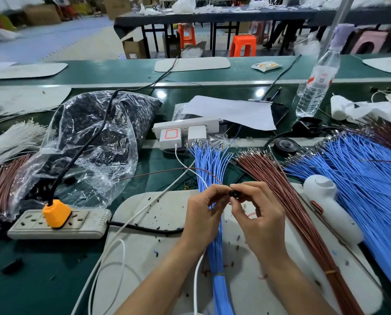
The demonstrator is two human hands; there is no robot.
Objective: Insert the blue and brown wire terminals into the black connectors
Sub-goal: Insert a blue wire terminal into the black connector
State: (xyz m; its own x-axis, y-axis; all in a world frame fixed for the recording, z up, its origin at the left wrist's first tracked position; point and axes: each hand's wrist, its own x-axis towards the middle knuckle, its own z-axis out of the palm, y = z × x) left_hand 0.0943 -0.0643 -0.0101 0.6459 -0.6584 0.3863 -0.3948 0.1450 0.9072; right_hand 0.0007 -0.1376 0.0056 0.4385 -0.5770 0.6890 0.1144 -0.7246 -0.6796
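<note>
- Green bench (19, 280) carries everything; I watch it from the head view.
- Clear plastic bag (94, 133), back left, holds dark parts. I judge them spare connectors, too blurred to be sure.
- Big blue heap (360, 178) fans out at far right, well apart from the hands.
- White mat (158, 208) lies under the work area.
- Brown bundle (269, 178) runs diagonally, just right of the hands.
- Blue bundle (212, 160) runs away from me, passing under both hands, terminals at the far end.
- Left hand (203, 210): fingers curled, grip pinching the near end of one loose brown wire (178, 169).
- Right hand (258, 214): thumb and forefinger grip closed on the black connector (234, 194), held above the mat.
- Key relation: the wire tip sits just left of the connector, almost touching. The wire's long axis arcs away to the left across the bench, so I judge the push goes left to right.
- Left hand is the nearer to the wire. I can't tell which cavity it lines up with.
- Risk, my call: a tilted terminal won't seat.
</note>
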